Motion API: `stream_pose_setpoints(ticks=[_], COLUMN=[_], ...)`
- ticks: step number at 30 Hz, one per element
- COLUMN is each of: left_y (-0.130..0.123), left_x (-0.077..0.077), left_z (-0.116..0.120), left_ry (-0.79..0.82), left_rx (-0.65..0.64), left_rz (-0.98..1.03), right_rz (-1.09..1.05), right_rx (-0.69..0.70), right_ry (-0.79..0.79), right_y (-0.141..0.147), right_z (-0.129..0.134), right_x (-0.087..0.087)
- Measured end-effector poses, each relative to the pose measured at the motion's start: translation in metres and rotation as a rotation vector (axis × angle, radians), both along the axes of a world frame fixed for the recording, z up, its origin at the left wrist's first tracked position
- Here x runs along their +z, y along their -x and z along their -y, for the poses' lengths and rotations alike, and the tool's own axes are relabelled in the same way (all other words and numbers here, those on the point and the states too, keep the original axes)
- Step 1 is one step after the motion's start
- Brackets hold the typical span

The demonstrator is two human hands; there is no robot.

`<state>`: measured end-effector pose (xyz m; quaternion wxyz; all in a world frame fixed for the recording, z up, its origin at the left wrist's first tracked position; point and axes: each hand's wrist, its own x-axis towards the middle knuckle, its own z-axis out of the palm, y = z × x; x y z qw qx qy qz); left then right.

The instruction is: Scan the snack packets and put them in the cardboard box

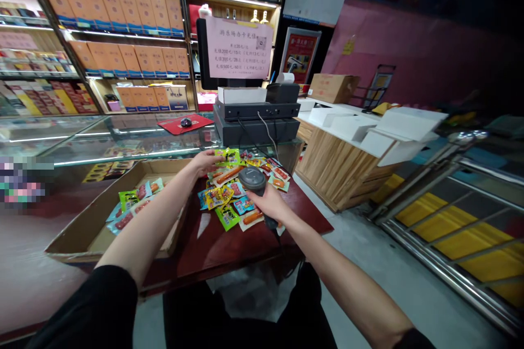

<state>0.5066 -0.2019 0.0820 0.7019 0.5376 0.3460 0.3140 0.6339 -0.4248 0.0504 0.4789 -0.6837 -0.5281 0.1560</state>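
Note:
My right hand (268, 202) is wrapped round the handle of a dark barcode scanner (252, 179), whose head is over a spread of small snack packets (235, 191) on the dark red table (204, 253). At the far left edge of that spread, my left hand (207, 161) has its fingers closed on a green snack packet (229, 156). Several more packets (129, 210) lie in an open cardboard box (77, 257) at the left, partly behind my left forearm.
Beyond the table are a glass counter (164, 144), a red mouse pad (192, 125) and a monitor with a pink sign (237, 46) above a cash drawer (256, 130). A metal railing (426, 229) stands at the right.

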Motion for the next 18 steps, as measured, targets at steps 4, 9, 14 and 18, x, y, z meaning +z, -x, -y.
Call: stream_pose_setpoints(ticks=[4,9,14,18], left_y=[0.064,0.169,0.201,0.149], left_x=[0.032,0.057,0.052,0.035], left_z=[-0.02,-0.034,-0.035,-0.023], left_ry=[-0.145,-0.259,-0.295,-0.321], left_rx=[0.038,0.131,0.18,0.026], left_rz=[-0.067,-0.282,-0.334,-0.312], right_rz=[-0.027,-0.13,-0.142,-0.124], right_rx=[0.015,0.02,-0.014,-0.014], right_ry=[0.075,0.16,0.127,0.078], right_y=[-0.002,-0.016,-0.032,-0.042], right_z=[0.003,0.008,0.008,0.012], right_x=[0.005,-0.002,-0.001,0.002])
